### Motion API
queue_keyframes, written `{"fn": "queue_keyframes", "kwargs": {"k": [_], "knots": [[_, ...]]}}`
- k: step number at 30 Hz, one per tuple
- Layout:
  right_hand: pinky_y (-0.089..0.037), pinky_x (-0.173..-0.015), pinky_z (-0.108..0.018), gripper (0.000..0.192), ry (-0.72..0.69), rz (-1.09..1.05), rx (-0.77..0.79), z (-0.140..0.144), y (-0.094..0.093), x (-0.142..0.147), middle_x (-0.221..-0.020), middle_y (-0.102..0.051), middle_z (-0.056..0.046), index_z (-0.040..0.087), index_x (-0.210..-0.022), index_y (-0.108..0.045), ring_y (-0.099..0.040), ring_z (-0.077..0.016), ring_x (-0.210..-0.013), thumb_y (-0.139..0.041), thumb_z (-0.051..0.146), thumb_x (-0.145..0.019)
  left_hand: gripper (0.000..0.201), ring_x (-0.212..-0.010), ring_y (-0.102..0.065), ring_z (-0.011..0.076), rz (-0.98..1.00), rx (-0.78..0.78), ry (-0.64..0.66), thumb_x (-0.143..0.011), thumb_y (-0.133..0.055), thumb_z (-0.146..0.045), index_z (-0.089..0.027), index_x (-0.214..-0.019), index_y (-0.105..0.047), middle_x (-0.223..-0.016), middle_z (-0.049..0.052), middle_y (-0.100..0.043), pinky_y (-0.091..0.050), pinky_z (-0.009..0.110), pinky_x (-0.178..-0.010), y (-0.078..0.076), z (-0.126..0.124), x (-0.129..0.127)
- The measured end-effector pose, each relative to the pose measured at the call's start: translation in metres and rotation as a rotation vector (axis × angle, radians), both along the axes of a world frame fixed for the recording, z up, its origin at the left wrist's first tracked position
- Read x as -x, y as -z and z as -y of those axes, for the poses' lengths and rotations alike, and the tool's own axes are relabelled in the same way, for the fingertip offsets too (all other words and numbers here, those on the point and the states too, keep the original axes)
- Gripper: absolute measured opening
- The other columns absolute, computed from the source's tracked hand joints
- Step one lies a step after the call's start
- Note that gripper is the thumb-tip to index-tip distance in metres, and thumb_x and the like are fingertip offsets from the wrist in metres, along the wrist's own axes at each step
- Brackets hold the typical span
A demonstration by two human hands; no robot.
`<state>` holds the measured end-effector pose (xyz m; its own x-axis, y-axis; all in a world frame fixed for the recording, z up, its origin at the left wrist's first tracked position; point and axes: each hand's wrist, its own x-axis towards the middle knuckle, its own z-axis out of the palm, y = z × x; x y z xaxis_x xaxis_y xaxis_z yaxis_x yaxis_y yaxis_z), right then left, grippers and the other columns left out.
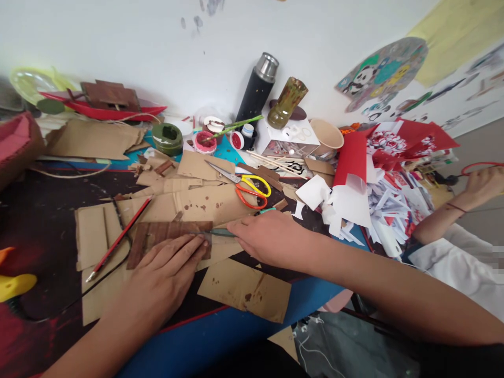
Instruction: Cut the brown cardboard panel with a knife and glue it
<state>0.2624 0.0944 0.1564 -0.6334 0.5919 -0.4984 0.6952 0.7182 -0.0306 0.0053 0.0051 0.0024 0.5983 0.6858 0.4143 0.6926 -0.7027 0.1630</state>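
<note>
My left hand (pixel 165 273) lies flat on a brown-painted strip of cardboard (pixel 157 236), fingers spread and pressing it to the table. My right hand (pixel 268 236) grips a thin green-handled cutting tool (pixel 220 232), its tip laid across the strip's right end beside my left fingertips. Plain cardboard sheets (pixel 244 289) lie under and around the strip. A red pencil (pixel 118 240) rests diagonally on the cardboard to the left.
Scissors with yellow and orange handles (pixel 252 190) lie behind my hands. Paint pots (pixel 205 142), a black flask (pixel 255 94), a paper cup (pixel 326 137) and red and white paper cuttings (pixel 374 178) crowd the back. Another person's arm (pixel 452 210) reaches in at right.
</note>
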Motion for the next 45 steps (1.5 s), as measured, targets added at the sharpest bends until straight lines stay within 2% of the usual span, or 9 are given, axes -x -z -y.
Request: {"fn": "queue_keyframes", "kwargs": {"k": [5, 16, 22, 29, 34, 39, 45], "knots": [[-0.032, -0.059, -0.033, 0.029, -0.003, 0.002, 0.038, -0.003, 0.0, 0.001, -0.11, -0.085, -0.011, 0.017, -0.136, -0.073, -0.074, -0.0199, -0.082, -0.058, 0.016, -0.112, 0.056, -0.139, -0.068, 0.0325, -0.015, -0.005, 0.008, -0.111, -0.043, -0.02, -0.02, -0.164, -0.062, -0.15, 0.013, -0.077, -0.051, 0.048, -0.113, -0.002, -0.001, 0.001], [-0.026, -0.055, -0.038, 0.032, -0.049, 0.04, 0.091, -0.013, 0.001, 0.008, -0.104, -0.084, -0.009, 0.014, -0.134, -0.071, -0.07, -0.0213, -0.076, -0.058, 0.009, -0.106, 0.053, -0.138, -0.069, 0.0322, -0.019, 0.024, -0.01, -0.11, -0.043, -0.017, -0.018, -0.158, -0.066, -0.147, 0.015, -0.079, -0.052, 0.05, -0.114, 0.001, 0.001, -0.001], [-0.027, -0.057, -0.035, 0.033, -0.075, 0.04, 0.062, -0.012, 0.002, 0.006, -0.102, -0.083, -0.01, 0.015, -0.138, -0.07, -0.069, -0.0205, -0.074, -0.055, 0.011, -0.109, 0.054, -0.139, -0.069, 0.0327, 0.004, 0.025, 0.005, -0.112, -0.045, -0.021, -0.021, -0.162, -0.063, -0.149, 0.014, -0.078, -0.052, 0.05, -0.114, 0.002, -0.001, 0.001], [-0.028, -0.056, -0.035, 0.035, -0.057, 0.057, 0.044, -0.008, -0.003, 0.007, -0.102, -0.083, -0.01, 0.014, -0.141, -0.069, -0.074, -0.0218, -0.079, -0.057, 0.01, -0.108, 0.047, -0.134, -0.069, 0.0348, -0.01, -0.033, 0.011, -0.111, -0.046, -0.018, -0.012, -0.151, -0.07, -0.143, 0.018, -0.079, -0.051, 0.051, -0.112, -0.006, -0.004, -0.002], [-0.028, -0.056, -0.034, 0.035, -0.035, 0.047, 0.044, -0.007, -0.003, 0.005, -0.107, -0.084, -0.01, 0.015, -0.143, -0.07, -0.074, -0.0218, -0.08, -0.055, 0.013, -0.111, 0.047, -0.137, -0.068, 0.0337, -0.01, -0.019, -0.003, -0.113, -0.044, -0.02, -0.015, -0.152, -0.069, -0.145, 0.016, -0.079, -0.052, 0.05, -0.114, -0.003, -0.002, -0.002], [-0.03, -0.056, -0.033, 0.034, -0.018, 0.034, 0.053, -0.006, -0.003, 0.001, -0.109, -0.085, -0.011, 0.015, -0.139, -0.071, -0.078, -0.0224, -0.084, -0.059, 0.011, -0.108, 0.052, -0.14, -0.068, 0.0329, 0.012, 0.024, -0.01, -0.114, -0.044, -0.023, -0.021, -0.161, -0.064, -0.15, 0.014, -0.078, -0.052, 0.05, -0.114, -0.001, -0.001, -0.001], [-0.035, -0.059, -0.032, 0.037, -0.014, 0.047, 0.065, -0.006, -0.004, -0.001, -0.112, -0.085, -0.012, 0.016, -0.143, -0.071, -0.078, -0.0232, -0.088, -0.057, 0.011, -0.109, 0.049, -0.137, -0.069, 0.0331, -0.011, -0.009, 0.012, -0.113, -0.044, -0.023, -0.018, -0.155, -0.068, -0.149, 0.014, -0.078, -0.053, 0.049, -0.11, -0.003, -0.003, 0.001]]}}
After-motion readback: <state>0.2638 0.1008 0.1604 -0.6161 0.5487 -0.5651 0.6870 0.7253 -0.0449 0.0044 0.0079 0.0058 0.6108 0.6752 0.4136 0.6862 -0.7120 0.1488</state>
